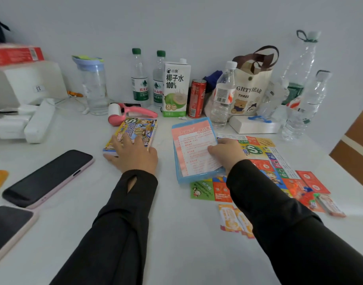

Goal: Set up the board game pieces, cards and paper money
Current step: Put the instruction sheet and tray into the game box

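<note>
We rest our left grip (pixel 133 154) spread on the game box (pixel 140 125); right of it, our right grip (pixel 227 153) pinches the pink sheet (pixel 191 149).

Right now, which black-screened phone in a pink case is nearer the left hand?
The upper phone, fully in view; the other phone is cropped at bottom-left.

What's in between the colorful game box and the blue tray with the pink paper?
Nothing. The head view shows only bare white table between the game box and the blue tray; the two sit apart.
</note>
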A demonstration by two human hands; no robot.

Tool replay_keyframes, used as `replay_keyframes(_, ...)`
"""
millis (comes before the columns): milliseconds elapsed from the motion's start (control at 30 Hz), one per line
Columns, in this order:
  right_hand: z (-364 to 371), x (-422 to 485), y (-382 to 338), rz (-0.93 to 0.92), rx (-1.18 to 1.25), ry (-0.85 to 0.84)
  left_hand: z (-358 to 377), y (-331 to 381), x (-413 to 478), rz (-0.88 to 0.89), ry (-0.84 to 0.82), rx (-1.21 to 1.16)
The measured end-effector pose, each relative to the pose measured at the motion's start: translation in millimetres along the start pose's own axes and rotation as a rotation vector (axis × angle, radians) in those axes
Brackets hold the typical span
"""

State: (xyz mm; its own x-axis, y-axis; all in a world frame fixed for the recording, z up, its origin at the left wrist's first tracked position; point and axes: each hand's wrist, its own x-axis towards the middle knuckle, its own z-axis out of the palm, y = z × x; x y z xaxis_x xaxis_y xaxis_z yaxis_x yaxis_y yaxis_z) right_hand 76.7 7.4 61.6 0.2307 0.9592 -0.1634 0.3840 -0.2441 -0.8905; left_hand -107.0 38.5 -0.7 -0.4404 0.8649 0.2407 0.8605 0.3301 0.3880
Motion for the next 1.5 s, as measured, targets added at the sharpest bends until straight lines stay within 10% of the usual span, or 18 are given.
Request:
replay_keyframes(167,-8.7,-6.5,8.8,-0.026,0.02,0.047,5.5,3.5,-5.9,0.098,-0.143,0.047)
replay_keyframes(400,-24.7,-18.2,20.7,-0.023,0.124,0.094,-1.7,12.8,-21.4,0.383,0.137,-0.116)
replay_keyframes(600,-31.0,-22.1,28.3,-0.016,0.169,0.106,6.5,-3.4,-0.8,0.097,-0.063,-0.038)
replay_keyframes(1500,-38.4,-30.6,39.0,0.011,0.257,0.057,-1.5,19.8,-9.1,0.374,0.148,-0.082)
